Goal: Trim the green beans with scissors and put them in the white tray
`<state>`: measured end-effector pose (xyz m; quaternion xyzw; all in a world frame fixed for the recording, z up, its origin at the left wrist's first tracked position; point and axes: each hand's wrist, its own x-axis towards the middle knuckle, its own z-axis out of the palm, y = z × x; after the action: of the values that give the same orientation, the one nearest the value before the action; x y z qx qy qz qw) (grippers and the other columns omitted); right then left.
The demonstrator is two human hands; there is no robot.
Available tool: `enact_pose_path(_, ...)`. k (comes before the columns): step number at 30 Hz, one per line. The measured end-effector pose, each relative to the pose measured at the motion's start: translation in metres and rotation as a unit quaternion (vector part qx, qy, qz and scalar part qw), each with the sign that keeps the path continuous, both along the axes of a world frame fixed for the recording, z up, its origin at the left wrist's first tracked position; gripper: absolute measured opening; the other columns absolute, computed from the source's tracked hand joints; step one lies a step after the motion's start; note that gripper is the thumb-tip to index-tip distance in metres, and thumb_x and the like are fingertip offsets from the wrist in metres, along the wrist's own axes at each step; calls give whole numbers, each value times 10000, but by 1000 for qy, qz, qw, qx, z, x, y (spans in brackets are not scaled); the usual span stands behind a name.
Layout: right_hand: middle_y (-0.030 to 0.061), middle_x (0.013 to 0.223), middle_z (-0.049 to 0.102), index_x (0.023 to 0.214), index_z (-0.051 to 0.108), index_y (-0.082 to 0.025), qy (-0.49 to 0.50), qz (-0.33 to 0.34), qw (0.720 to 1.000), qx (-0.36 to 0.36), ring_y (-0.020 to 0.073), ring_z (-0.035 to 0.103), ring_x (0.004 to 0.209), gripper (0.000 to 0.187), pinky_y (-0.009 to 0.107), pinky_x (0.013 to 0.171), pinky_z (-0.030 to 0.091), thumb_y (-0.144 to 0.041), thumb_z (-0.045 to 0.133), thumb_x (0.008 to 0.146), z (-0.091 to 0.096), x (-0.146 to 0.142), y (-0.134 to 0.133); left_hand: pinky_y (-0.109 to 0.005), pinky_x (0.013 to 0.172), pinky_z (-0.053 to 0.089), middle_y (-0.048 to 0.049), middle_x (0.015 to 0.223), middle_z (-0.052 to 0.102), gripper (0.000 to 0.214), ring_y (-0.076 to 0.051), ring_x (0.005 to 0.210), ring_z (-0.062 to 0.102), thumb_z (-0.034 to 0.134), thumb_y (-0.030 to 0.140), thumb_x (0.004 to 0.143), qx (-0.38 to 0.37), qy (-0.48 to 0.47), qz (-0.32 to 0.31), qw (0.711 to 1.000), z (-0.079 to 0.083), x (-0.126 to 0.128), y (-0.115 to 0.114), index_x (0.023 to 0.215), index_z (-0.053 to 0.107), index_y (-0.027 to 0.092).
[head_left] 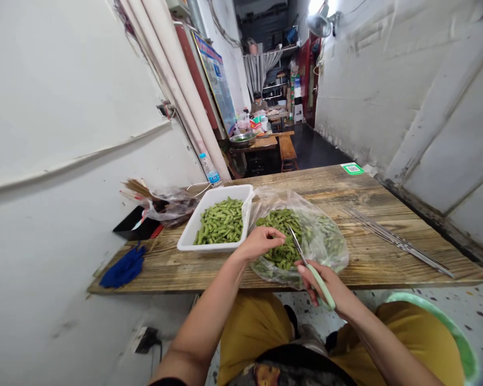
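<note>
Left hand [260, 242] fingers pinching pods in the plastic bag [326, 241], right hand [326, 284] gripping scissors [309, 268], white tray [193, 236] alongside.

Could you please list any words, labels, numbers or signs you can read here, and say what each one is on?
No text can be read.
Green and white sticker on the wooden table: print too small.
Water bottle label: blurred.
Blue poster on the left wall: too blurred.
Scissors in the right hand: no visible marking.
</note>
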<state>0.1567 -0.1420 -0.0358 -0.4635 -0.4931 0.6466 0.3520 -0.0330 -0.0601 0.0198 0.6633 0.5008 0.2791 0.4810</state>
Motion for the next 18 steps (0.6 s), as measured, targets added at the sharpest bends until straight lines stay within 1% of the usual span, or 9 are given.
enact_pose_path(2, -95, 524, 380, 989, 532, -212, -2, -2, 1000, -2, 58, 346, 346, 371, 177, 302, 345, -529, 548, 797, 1, 2, -1, -220, 621, 345, 3, 642, 620, 232, -95, 606, 479, 663, 289, 666, -7, -8, -2, 1000, 0, 0, 0, 808, 699, 108)
enact_pose_path(5, -103, 497, 356, 1014, 534, -212, -5, -2, 1000, 2, 54, 314, 334, 377, 171, 297, 320, -524, 545, 803, 0, 5, -2, -209, 580, 314, 24, 607, 573, 223, -73, 570, 435, 679, 286, 644, -21, -55, 5, 998, -3, 1, 0, 780, 672, 109)
enact_pose_path(9, -93, 516, 383, 1056, 523, -206, 8, 6, 1000, 14, 67, 358, 377, 400, 179, 335, 349, -523, 536, 812, -2, 7, -3, -201, 528, 286, 44, 563, 525, 215, -55, 516, 409, 702, 275, 605, -65, -135, 25, 988, -5, 5, -3, 713, 606, 116)
enact_pose_path(12, -91, 521, 388, 1058, 521, -203, 13, 12, 999, 27, 73, 372, 394, 403, 184, 349, 362, -524, 533, 815, -2, 8, -5, -202, 505, 277, 47, 527, 509, 227, -50, 482, 404, 718, 273, 583, -104, -160, 24, 981, -4, 7, -6, 685, 589, 115)
enact_pose_path(15, -101, 477, 375, 1002, 539, -203, -1, 14, 999, 33, 64, 346, 354, 376, 177, 328, 341, -525, 539, 809, 1, 9, -6, -203, 491, 272, 45, 508, 506, 253, -49, 466, 410, 745, 280, 561, -129, -181, 23, 975, -3, 7, -8, 674, 593, 111)
enact_pose_path(18, -109, 426, 363, 882, 558, -194, -38, 5, 999, 20, 53, 313, 290, 349, 170, 275, 294, -528, 571, 778, 4, 8, -6, -200, 481, 284, 44, 505, 508, 291, -49, 460, 430, 781, 287, 545, -160, -219, 31, 962, -4, 8, -7, 683, 597, 109)
